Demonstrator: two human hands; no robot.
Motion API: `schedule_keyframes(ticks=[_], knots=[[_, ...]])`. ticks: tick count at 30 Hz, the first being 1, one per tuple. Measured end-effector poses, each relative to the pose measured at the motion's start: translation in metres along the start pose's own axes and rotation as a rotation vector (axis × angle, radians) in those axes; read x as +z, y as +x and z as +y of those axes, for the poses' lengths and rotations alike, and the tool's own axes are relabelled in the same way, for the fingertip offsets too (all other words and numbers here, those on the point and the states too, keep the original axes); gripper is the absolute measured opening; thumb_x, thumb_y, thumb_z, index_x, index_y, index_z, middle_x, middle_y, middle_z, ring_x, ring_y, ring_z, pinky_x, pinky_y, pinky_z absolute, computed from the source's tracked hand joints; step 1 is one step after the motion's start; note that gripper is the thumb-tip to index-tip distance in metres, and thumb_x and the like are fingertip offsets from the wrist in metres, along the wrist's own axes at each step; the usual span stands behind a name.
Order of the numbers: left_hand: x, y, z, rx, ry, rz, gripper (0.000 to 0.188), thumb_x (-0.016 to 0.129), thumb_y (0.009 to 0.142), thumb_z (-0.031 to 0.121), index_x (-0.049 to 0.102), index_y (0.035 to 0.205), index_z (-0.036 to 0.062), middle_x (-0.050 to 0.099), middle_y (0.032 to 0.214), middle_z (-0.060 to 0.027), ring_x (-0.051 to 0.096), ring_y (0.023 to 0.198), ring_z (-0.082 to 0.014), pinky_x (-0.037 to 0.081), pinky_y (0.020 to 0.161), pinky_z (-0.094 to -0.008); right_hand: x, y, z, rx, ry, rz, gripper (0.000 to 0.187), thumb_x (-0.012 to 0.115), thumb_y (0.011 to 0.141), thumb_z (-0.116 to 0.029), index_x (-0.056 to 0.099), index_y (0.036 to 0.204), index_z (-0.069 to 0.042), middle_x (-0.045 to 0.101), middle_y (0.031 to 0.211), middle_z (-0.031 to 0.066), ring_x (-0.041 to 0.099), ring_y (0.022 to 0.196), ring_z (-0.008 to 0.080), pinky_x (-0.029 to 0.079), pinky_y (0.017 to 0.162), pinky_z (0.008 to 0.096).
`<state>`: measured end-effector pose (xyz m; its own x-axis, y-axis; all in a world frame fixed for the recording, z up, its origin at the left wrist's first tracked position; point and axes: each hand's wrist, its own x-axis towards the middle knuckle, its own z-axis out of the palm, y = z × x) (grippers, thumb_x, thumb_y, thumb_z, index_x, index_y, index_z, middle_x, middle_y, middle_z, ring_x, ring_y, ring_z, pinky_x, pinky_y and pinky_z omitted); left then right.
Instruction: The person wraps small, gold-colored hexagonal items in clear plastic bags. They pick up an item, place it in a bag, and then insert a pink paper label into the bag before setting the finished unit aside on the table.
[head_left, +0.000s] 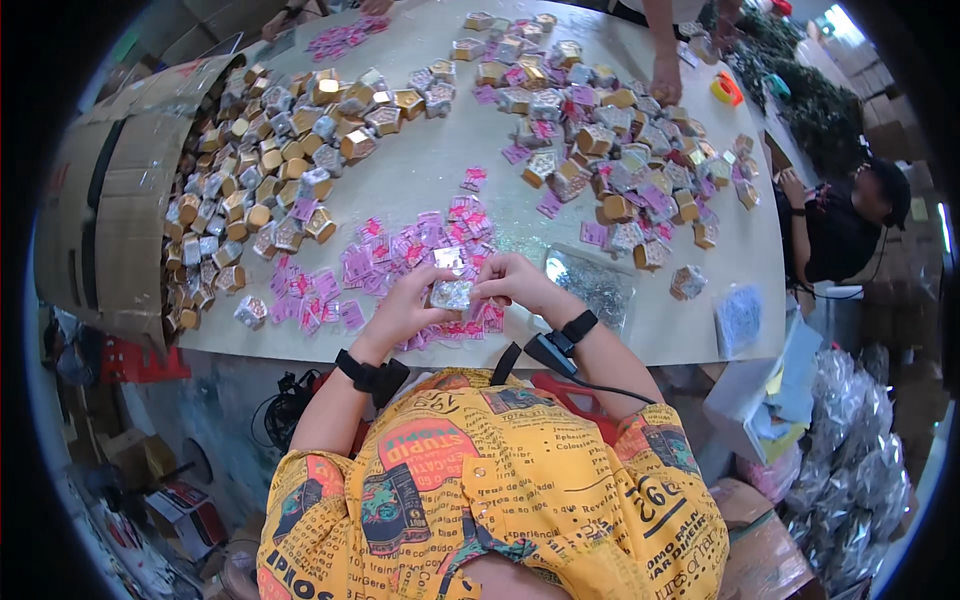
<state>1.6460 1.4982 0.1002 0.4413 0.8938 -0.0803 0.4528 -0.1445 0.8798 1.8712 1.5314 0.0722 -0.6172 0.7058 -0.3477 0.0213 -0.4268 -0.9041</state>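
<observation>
My left hand point(408, 302) is closed around a small house-shaped ornament point(452, 295), gold with a whitish, glittery face, held just above the table. My right hand point(515, 281) is at the ornament's right edge with thumb and fingers pinched together. Whatever sits between those fingertips is too small to tell. Under and beyond both hands spreads a loose pile of pink printed tags point(420, 245). Right of my right wrist lies a clear plastic tray or bag point(592, 290) of fine, shiny, thin pieces.
A tipped cardboard box point(130, 200) spills gold and white ornaments point(270, 150) at left. More ornaments mixed with pink tags point(610, 130) cover the right side. An orange tape roll point(727, 90) and a clear bag point(739, 320) lie rightward. Other people work at the far and right edges.
</observation>
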Motion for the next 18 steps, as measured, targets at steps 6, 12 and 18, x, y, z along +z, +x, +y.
schedule_keyframes(ticks=[6,12,18], knots=[[0.011,0.018,0.013,-0.003,-0.013,-0.049,0.053,0.078,0.062,0.012,0.059,0.111,0.0046,0.060,0.103,-0.0091,0.058,0.099,-0.0214,0.044,0.086,-0.0338,-0.011,-0.016,0.007,0.018,0.024,0.056,0.014,0.072,0.076,-0.010,0.061,0.070,-0.004,0.058,0.061,0.0004,0.047,0.049,0.0052,0.034,0.044,0.0204],[0.041,0.054,0.011,0.124,-0.049,-0.141,0.060,0.079,0.066,0.018,0.054,0.119,0.0053,0.057,0.106,-0.0112,0.055,0.103,-0.0236,0.044,0.087,-0.0344,-0.043,-0.039,-0.003,0.043,-0.060,0.159,0.012,0.071,0.075,-0.012,0.063,0.071,-0.004,0.060,0.064,0.0004,0.051,0.054,0.0061,0.038,0.047,0.0210],[0.051,0.145,-0.021,0.050,0.438,-0.180,0.059,0.075,0.072,0.022,0.051,0.123,0.0064,0.051,0.116,-0.0177,0.052,0.107,-0.0314,0.044,0.092,-0.0387,-0.171,-0.093,-0.047,-0.259,-0.404,0.815,0.017,0.070,0.074,-0.011,0.064,0.085,0.002,0.063,0.080,0.0091,0.061,0.067,0.0161,0.049,0.060,0.0271]])
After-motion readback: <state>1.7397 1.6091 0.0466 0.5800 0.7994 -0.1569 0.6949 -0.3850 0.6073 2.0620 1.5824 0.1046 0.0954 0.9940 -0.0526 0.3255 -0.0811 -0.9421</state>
